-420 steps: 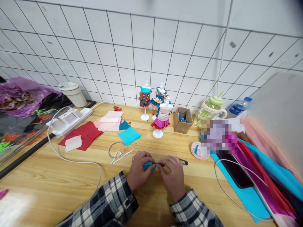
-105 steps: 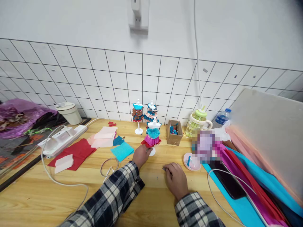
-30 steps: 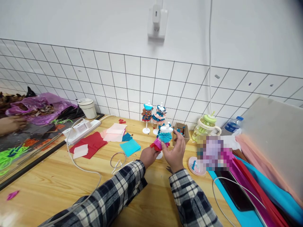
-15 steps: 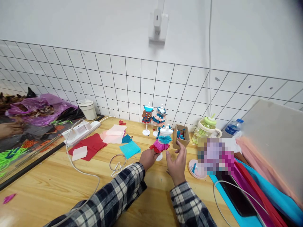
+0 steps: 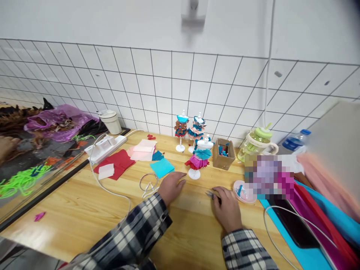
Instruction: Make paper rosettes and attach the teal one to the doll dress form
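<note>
Just left of the nearest miniature dress form (image 5: 204, 153), my left hand (image 5: 171, 187) rests low over the wood with thumb and fingers apart, holding nothing. That form stands upright on a white round base and wears a ruffled paper dress in blue, magenta and red. My right hand (image 5: 228, 210) lies on the table, fingers closed over small scissors (image 5: 213, 195); their pointed metal tips show, the dark handles mostly covered. Two more dressed forms, a brown-and-blue one (image 5: 181, 127) and a peach-and-teal one (image 5: 197, 127), stand behind. A pink dish (image 5: 244, 198) of small bits sits by my right hand.
Red paper (image 5: 123, 161), blue paper (image 5: 162, 167) and a ring (image 5: 148, 182) lie left. A cardboard box (image 5: 223, 159) holds scraps. At right are a green-lidded bottle (image 5: 258, 140) and a dark phone (image 5: 295, 225). A power strip (image 5: 108, 146) trails a cable. Another person's hand (image 5: 7, 148) shows far left.
My left hand has let go of the nearest form's skirt and drawn back. My right hand has moved down and right from beside the form onto the small scissors. The view has shifted.
</note>
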`<action>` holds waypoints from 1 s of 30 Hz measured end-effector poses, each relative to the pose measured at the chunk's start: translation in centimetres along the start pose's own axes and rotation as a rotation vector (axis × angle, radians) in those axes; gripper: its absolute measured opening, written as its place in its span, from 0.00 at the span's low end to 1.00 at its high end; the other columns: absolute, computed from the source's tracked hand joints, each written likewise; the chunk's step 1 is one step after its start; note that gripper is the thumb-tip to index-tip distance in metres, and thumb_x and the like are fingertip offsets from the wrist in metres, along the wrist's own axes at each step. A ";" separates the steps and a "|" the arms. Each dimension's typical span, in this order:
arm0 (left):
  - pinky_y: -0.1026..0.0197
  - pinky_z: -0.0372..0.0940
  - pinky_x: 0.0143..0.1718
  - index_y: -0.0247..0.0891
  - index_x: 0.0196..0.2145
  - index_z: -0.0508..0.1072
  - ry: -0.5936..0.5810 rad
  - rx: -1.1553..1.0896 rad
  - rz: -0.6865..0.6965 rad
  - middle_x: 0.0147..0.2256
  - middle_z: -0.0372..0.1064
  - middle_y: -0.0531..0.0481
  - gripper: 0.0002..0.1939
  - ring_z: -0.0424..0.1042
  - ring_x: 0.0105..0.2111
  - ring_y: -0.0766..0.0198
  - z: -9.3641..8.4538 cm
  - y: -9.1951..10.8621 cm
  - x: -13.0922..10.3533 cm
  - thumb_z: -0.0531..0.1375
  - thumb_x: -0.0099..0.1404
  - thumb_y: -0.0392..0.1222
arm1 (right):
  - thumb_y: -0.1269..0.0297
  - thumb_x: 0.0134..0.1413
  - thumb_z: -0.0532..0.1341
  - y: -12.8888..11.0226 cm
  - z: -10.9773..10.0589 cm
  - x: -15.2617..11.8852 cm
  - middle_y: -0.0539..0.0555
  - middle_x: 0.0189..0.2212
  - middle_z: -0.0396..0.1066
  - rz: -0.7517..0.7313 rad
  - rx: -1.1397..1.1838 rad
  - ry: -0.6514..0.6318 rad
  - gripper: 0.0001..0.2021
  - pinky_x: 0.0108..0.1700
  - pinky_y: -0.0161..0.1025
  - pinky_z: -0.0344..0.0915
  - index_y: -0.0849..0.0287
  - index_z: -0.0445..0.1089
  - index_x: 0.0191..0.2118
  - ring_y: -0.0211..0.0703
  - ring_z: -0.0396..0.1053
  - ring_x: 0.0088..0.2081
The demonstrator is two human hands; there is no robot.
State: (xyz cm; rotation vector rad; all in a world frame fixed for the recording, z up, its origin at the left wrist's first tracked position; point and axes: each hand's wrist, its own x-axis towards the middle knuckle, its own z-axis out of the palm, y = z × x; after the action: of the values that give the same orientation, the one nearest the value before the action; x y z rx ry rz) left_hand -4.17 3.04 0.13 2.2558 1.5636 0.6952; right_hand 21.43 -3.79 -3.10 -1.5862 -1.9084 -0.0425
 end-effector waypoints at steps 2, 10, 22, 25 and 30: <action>0.56 0.60 0.56 0.43 0.47 0.75 0.057 0.056 0.008 0.47 0.75 0.46 0.16 0.70 0.50 0.58 -2.7 -2.4 -2.9 0.51 0.70 0.47 | 0.70 0.55 0.57 0.4 0.2 -0.2 0.57 0.43 0.74 0.024 -0.059 -0.026 0.13 0.47 0.50 0.64 0.59 0.71 0.47 0.53 0.67 0.43; 0.52 0.63 0.50 0.42 0.42 0.73 0.055 0.280 -0.137 0.46 0.72 0.44 0.17 0.69 0.47 0.52 -7.1 -9.9 -8.8 0.59 0.62 0.55 | 0.63 0.60 0.56 1.0 0.5 -0.3 0.56 0.41 0.75 0.043 -0.112 -0.113 0.11 0.46 0.48 0.61 0.57 0.74 0.43 0.52 0.68 0.41; 0.57 0.64 0.40 0.39 0.37 0.67 0.105 -0.480 -0.265 0.33 0.73 0.49 0.12 0.72 0.35 0.60 -5.2 -5.7 -8.4 0.54 0.67 0.51 | 0.60 0.57 0.59 -0.3 -1.0 0.0 0.54 0.38 0.75 0.166 -0.125 -0.286 0.08 0.45 0.46 0.58 0.55 0.72 0.40 0.52 0.67 0.42; 0.60 0.64 0.38 0.39 0.36 0.66 0.147 -0.716 -0.280 0.29 0.71 0.52 0.13 0.71 0.31 0.63 -4.3 -4.4 -8.7 0.56 0.66 0.52 | 0.61 0.58 0.58 -0.3 -0.6 0.0 0.54 0.36 0.74 0.174 -0.117 -0.300 0.07 0.44 0.46 0.58 0.55 0.71 0.40 0.51 0.67 0.41; 0.62 0.64 0.38 0.38 0.38 0.67 0.575 -0.837 -0.364 0.29 0.70 0.53 0.16 0.68 0.30 0.66 -4.3 -5.0 -8.5 0.59 0.64 0.54 | 0.62 0.59 0.57 0.2 -0.3 -0.3 0.56 0.39 0.74 0.144 -0.099 -0.252 0.09 0.44 0.46 0.60 0.56 0.70 0.43 0.52 0.67 0.42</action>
State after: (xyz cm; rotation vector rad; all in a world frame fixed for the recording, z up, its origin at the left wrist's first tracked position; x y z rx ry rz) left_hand -12.89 -3.21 -0.68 1.1790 1.4326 1.5995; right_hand 21.79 -4.12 -3.07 -1.8668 -1.9997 0.1316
